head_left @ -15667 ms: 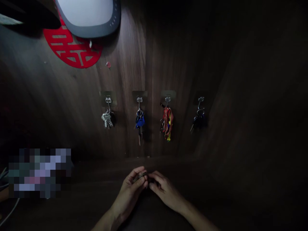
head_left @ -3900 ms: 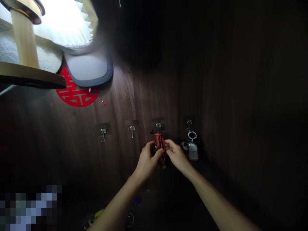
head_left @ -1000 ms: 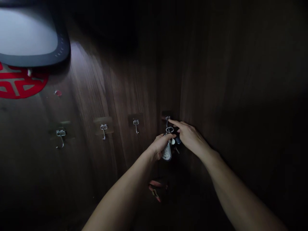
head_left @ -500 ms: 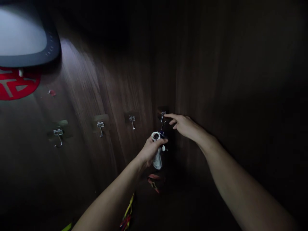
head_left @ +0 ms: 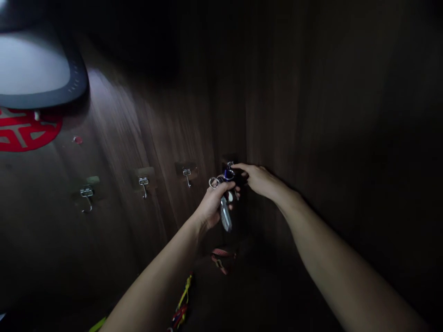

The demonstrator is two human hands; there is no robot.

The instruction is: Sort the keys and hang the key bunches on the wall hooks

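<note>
My left hand [head_left: 212,203] is closed on a bunch of keys [head_left: 225,214] with metal rings and a dark blue piece at the top. It is held up close below the rightmost wall hook [head_left: 230,163], near the corner. Whether a ring is around that hook I cannot tell. My right hand [head_left: 261,180] reaches in from the right, its index finger stretched out to the hook's upper part and its other fingers loosely bent. Nothing shows in its grip. Dim light hides the fine detail between the two hands.
More metal hooks on clear pads, the nearest a small hook [head_left: 187,176], line the dark wood wall [head_left: 166,138] to the left. A white, dark-rimmed panel [head_left: 34,64] overlaps a red cut-out ornament [head_left: 31,133]. A reddish strap [head_left: 221,259] and colourful cords [head_left: 182,306] lie below.
My left hand has raised the keys toward the hook, bringing the rings and blue piece up beside my right fingertip. My right index finger stays at the hook. The view has shifted slightly.
</note>
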